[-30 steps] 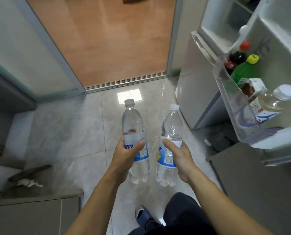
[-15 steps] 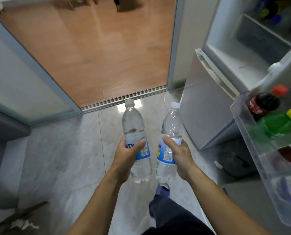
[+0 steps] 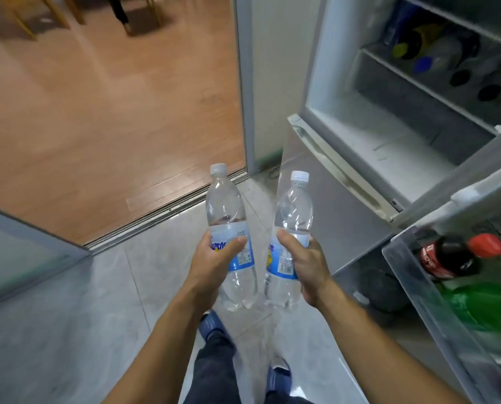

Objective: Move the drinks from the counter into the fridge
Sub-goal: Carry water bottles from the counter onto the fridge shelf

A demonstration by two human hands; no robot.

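Observation:
My left hand [image 3: 214, 262] grips a clear water bottle [image 3: 226, 205] with a white cap and blue label, held upright. My right hand [image 3: 306, 265] grips a second clear water bottle [image 3: 294, 211] of the same kind, upright beside the first. Both hang over the grey tiled floor, left of the open fridge [image 3: 389, 118]. The fridge's lower white shelf [image 3: 368, 141] is bare. On the shelf above lie several bottles [image 3: 436, 56], blurred. The door bin [image 3: 412, 287] at right holds a cola bottle [image 3: 447, 258] with a red cap and a green bottle [image 3: 482, 304].
The fridge's lower closed door [image 3: 331, 228] stands just right of the bottles. A sliding-door track [image 3: 162, 214] separates the tiles from a wooden floor [image 3: 97, 112] ahead. A frosted glass panel [image 3: 19, 252] is at left. My feet in blue slippers [image 3: 214, 325] show below.
The view has tilted up and swung toward the fridge, so its interior shelves now show. Both hands keep the bottles upright and have come nearer the fridge.

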